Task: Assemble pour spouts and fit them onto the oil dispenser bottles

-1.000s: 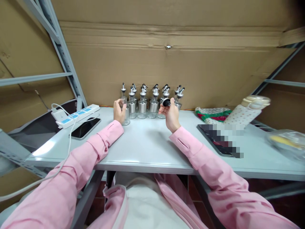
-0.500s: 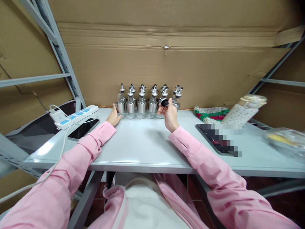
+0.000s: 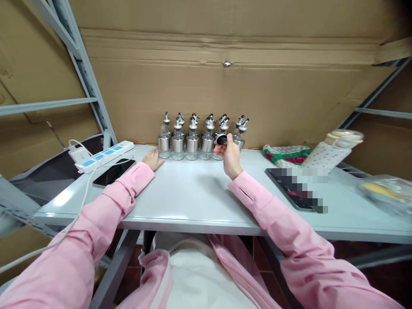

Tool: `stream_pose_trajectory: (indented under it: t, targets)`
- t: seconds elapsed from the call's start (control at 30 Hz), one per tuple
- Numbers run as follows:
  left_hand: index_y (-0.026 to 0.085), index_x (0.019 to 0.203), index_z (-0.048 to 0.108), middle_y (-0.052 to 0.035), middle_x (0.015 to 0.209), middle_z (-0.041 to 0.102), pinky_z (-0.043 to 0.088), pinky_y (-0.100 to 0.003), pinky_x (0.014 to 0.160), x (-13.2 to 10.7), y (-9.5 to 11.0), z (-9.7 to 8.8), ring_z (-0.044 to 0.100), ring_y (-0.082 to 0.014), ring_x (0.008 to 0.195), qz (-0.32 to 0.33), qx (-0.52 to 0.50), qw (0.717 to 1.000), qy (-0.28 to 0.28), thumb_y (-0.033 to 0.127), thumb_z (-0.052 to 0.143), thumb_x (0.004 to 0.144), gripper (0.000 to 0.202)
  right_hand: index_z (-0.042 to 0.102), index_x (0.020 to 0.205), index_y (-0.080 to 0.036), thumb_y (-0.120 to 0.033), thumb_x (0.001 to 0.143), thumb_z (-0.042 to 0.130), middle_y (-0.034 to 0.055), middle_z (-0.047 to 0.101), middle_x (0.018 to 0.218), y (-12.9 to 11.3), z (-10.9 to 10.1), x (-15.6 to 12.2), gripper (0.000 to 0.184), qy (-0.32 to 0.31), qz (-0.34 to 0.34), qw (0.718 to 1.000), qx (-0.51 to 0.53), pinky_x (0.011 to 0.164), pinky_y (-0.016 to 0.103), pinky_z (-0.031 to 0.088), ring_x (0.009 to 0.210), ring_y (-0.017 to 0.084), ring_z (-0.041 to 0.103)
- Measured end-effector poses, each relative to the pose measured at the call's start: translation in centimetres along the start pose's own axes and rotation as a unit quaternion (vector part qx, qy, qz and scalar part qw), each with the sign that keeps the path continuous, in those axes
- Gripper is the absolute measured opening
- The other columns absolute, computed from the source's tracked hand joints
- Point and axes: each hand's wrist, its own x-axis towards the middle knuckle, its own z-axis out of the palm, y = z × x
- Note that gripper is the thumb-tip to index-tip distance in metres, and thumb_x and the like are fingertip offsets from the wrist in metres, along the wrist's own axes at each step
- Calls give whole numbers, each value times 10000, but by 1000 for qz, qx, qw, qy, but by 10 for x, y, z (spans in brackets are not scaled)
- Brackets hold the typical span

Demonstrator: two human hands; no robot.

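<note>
Several small glass bottles (image 3: 192, 139) with steel bands and spout caps stand in rows at the back of the grey table (image 3: 193, 197), against the cardboard. My right hand (image 3: 230, 156) is raised in front of the row's right part, its fingers pinched on a black-and-silver spout cap (image 3: 221, 138). Flat on the table lies my left hand (image 3: 152, 159), fingers apart and empty, a short way in front of the leftmost bottle (image 3: 164, 141).
A white power strip (image 3: 101, 155) with a trailing cable and a black phone (image 3: 114, 171) lie at the left. On the right are a dark tablet (image 3: 289, 186), a red-green cloth (image 3: 285, 153), a dotted white bottle (image 3: 331, 150) and a plastic bag (image 3: 386, 191). Grey shelf posts flank both sides.
My left hand set a bottle down at the row's left end, let go and drew back onto the table. My right hand has stayed in place holding the cap.
</note>
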Motion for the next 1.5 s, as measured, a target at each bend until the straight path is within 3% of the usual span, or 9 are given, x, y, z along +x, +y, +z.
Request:
stream_pose_trajectory:
  t: [0.2,0.33,0.47,0.57,0.8,0.93,1.07,1.2,1.5]
  targets:
    - [150,1398,173,-171,1470,115,131,-665,985,-16,8,-21,114,-370,1348,-51,49,995,-73,568,333,810,739,539,618,-184,-680,735,406,2,549,474,2,-1,0,527,-13,4,1000,13,449,263,449,434,124,518]
    - [74,1394,123,-205,1452,164,169,-512,1063,-27,39,-34,166,-308,1345,51,3,994,101,523,353,830,757,533,623,-180,-653,713,473,6,593,519,7,0,-1,485,-83,40,996,11,486,263,475,456,121,551]
    - [95,1343,252,-193,1355,346,210,-444,1053,-44,79,-36,295,-291,1276,180,-51,943,274,526,389,825,688,560,695,-173,-588,665,578,6,642,615,10,4,-9,416,-187,67,980,-16,557,253,495,551,123,607]
    - [107,1292,321,-178,1260,455,276,-419,1007,-56,99,-29,401,-275,1189,308,-74,912,260,553,432,803,671,578,807,-170,-461,641,665,-3,663,758,14,7,-17,346,-277,72,958,-28,625,231,494,652,106,633]
    - [154,1116,465,-112,1050,593,324,-410,919,-62,105,-15,530,-235,987,374,-92,903,190,489,483,801,460,588,903,-143,-286,598,721,2,666,751,28,6,-22,362,-403,107,907,-52,694,257,491,686,108,615]
    - [154,1047,490,-98,996,611,326,-401,897,-60,102,-15,543,-228,931,357,-101,902,220,505,523,771,448,572,961,-167,-301,650,670,15,662,830,30,6,-20,353,-413,82,904,-67,697,273,492,739,123,613]
    - [160,971,510,-74,898,627,325,-391,872,-58,100,-12,558,-214,845,359,-95,900,227,439,527,774,342,565,989,-180,-331,719,595,46,641,945,26,5,-23,311,-388,-56,897,-203,716,273,463,803,139,601]
    - [177,801,495,-25,711,600,324,-378,836,-59,100,-9,554,-187,696,345,-84,912,207,402,534,731,239,563,926,-168,-401,724,598,41,633,813,20,2,-28,310,-327,-199,837,-392,642,257,403,701,146,571]
    - [183,733,459,2,628,578,296,-373,788,-62,104,-4,516,-157,545,341,-44,930,133,331,493,675,163,551,752,-171,-393,755,581,-3,576,618,17,3,-30,224,-342,-256,789,-443,567,217,334,567,116,523]
